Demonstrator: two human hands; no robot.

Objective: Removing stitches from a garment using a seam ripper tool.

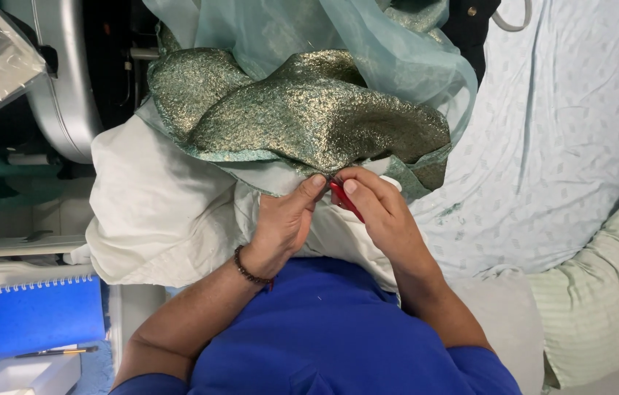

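A glittery green-gold fabric [309, 117] lies bunched over white cloth [156, 212] on my lap, with sheer pale teal fabric [309, 36] above it. My left hand [284, 219], with a bead bracelet at the wrist, pinches the lower edge of the glittery fabric. My right hand [382, 212] holds a small red-handled tool [344, 201] against that same edge, its tip hidden between my fingers. Both thumbs nearly touch at the fabric's hem.
A blue spiral notebook [47, 314] with a pen [57, 352] lies at the lower left. A grey machine body [68, 80] stands at upper left. A pale patterned sheet [558, 146] and a striped green pillow [602, 285] lie to the right.
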